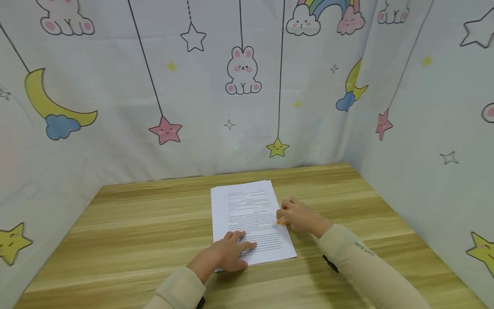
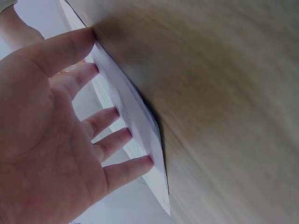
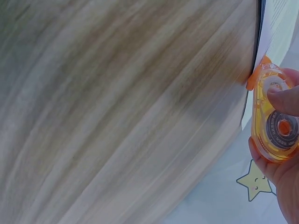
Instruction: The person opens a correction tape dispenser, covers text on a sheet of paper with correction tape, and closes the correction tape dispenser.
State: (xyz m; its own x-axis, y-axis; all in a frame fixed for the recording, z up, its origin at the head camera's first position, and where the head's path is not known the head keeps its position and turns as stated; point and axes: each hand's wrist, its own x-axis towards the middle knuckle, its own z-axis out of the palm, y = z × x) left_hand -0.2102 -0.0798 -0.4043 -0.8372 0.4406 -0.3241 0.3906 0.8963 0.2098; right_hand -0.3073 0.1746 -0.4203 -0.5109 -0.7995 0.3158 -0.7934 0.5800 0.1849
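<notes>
A sheaf of white printed paper [image 1: 250, 195] lies on the wooden table in the head view. Spread fingers of my left hand [image 1: 230, 253] rest on its lower left part, with the thumb near the bottom edge. The left wrist view shows that hand's palm and the fingertips [image 2: 145, 162] touching the sheet. At the paper's right edge, my right hand [image 1: 302, 216] pinches an orange correction tape [image 1: 283, 222]. Seen close in the right wrist view, the correction tape [image 3: 281, 126] has a clear case with wheels inside, and its orange tip [image 3: 258, 72] meets the paper's edge.
The wood-grain table [image 1: 143, 240] reaches back to a white cloth wall [image 1: 208, 98] printed with bunnies, stars and moons. Another printed cloth [image 1: 417, 180] stands along the right side. Dark bands show under both sleeves.
</notes>
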